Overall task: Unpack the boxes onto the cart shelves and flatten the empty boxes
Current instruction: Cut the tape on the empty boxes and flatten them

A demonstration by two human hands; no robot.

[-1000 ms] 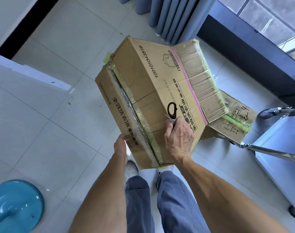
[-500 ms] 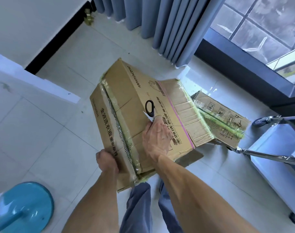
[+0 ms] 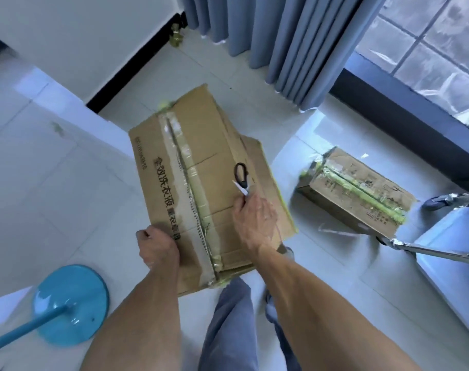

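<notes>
My box (image 3: pixel 201 188) has swung flatter vs. a sec ago — left hand (image 3: pixel 157 246) grip clamps its edge, right hand (image 3: pixel 256 219) pinches scissors (image 3: pixel 241 178); collapsing's underway.

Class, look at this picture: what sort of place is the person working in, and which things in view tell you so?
Probably an indoor room in a home or office: a pale tiled floor, long grey-blue curtains beside a large window, and a metal cart.

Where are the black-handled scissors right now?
In the head view, the black-handled scissors sit centre frame, held blade-end in the right hand, against the large cardboard box.
</notes>
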